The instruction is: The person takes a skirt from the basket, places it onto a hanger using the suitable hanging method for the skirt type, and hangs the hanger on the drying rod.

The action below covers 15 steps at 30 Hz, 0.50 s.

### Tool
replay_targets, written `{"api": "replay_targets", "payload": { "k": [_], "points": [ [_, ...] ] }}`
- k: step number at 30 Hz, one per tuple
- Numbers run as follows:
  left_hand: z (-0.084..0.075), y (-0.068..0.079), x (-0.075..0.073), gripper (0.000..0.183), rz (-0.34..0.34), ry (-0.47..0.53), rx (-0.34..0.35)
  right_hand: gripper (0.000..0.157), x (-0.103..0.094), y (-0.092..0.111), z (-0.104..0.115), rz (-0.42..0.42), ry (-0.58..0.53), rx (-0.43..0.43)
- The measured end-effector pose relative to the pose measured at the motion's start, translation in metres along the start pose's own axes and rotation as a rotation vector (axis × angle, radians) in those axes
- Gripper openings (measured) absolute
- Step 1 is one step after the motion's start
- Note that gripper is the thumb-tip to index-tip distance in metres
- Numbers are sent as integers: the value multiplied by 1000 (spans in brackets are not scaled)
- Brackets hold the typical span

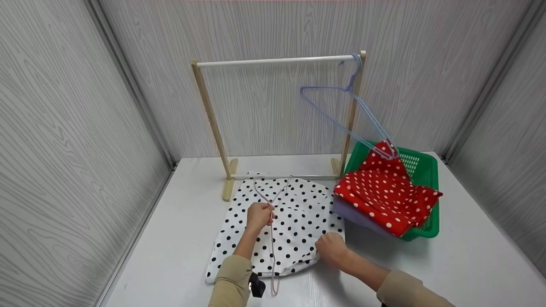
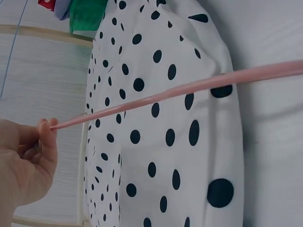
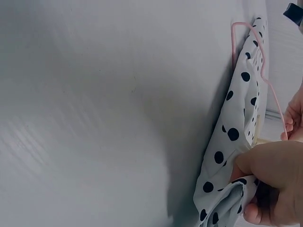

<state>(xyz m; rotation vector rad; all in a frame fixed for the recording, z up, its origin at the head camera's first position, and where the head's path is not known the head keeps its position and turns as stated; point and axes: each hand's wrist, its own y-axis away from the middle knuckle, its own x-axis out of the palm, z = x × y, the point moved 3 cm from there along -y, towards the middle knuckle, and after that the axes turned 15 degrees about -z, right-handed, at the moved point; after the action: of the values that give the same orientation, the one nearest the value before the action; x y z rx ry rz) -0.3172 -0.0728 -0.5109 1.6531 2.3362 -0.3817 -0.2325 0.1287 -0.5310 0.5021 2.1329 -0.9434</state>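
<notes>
A white cloth with black dots [image 1: 239, 232] lies spread on the table. My left hand [image 1: 259, 216] grips a thin pink clothes hanger [image 1: 272, 247] above its middle, and one end of the hanger reaches past the cloth's near edge. In the left wrist view, the fingertips [image 2: 46, 137] pinch the pink bar [image 2: 156, 98]. At the near right corner, my right hand [image 1: 332, 249] holds the cloth's edge. The right wrist view shows the thumb and fingers of that hand [image 3: 277, 175] pinching the fabric, which folds open below them.
A wooden rack with a white rail [image 1: 273, 62] stands behind the cloth, its foot bar near the far edge. Blue hangers [image 1: 326, 115] hang at its right end. The green basket [image 1: 433, 179] at right holds red white-dotted fabric [image 1: 384, 192] and purple fabric [image 1: 358, 216].
</notes>
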Motion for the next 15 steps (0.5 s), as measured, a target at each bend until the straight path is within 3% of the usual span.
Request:
{"api": "replay_targets", "payload": {
  "k": [7,15],
  "points": [
    [-9,-5,-15,19,13,-106,51,23,2,2,2,46,-90,46],
    [-25,-12,-31,18,-29,-144,36,25,2,1,-4,-3,-265,140]
  ]
}}
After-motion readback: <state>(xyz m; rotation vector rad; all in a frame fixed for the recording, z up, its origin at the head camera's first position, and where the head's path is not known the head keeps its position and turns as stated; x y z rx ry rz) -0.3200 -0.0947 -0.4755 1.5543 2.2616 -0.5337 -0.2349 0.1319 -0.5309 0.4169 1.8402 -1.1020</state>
